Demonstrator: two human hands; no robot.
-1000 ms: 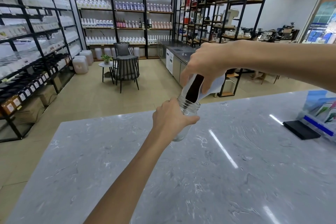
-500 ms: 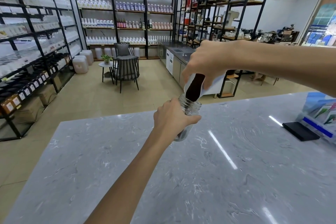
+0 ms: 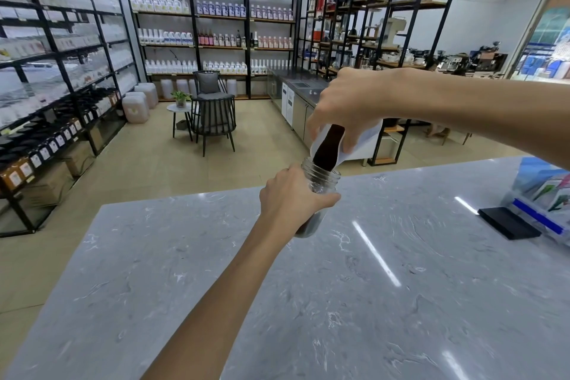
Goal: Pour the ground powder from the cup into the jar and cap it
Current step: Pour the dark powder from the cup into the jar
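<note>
A clear glass jar [image 3: 320,177] stands near the far edge of the grey marble counter [image 3: 339,287], and my left hand [image 3: 293,197] is wrapped around its body. Dark powder shows in the jar's bottom below my fingers. My right hand [image 3: 348,102] holds a white paper cup [image 3: 361,145] squeezed and tipped steeply, its lip at the jar's mouth. Dark brown ground powder [image 3: 328,146] lies along the cup's inside and runs down into the jar. No cap is in view.
A flat black object [image 3: 507,222] lies on the counter at the right, beside blue-and-white packages [image 3: 546,194]. Beyond the counter's far edge are the shop floor, a black chair [image 3: 212,111] and tall black shelving racks.
The cup has tipped a little steeper and more powder has gathered in the jar's bottom. Both hands have stayed nearly in place.
</note>
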